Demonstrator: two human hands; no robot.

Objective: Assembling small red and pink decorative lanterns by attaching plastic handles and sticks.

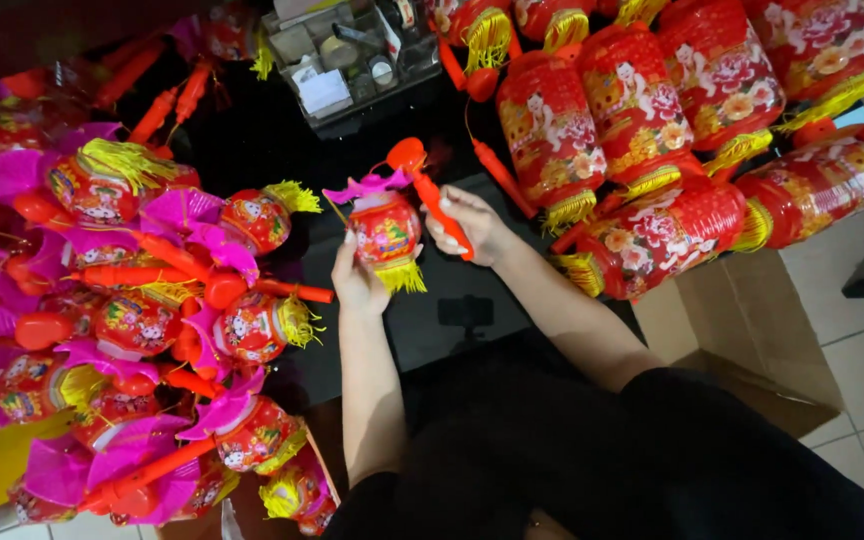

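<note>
My left hand holds a small round red lantern with a pink top frill and a yellow tassel hanging below. My right hand grips the lantern's orange-red plastic handle stick, which runs up and left to a round knob above the lantern. Both hands are over a dark table in the middle of the view.
A heap of similar small lanterns with pink frills and orange handles fills the left side. Large red cylindrical lanterns with yellow tassels are piled at the upper right. A clear organiser box sits at the back. A cardboard box stands at the right.
</note>
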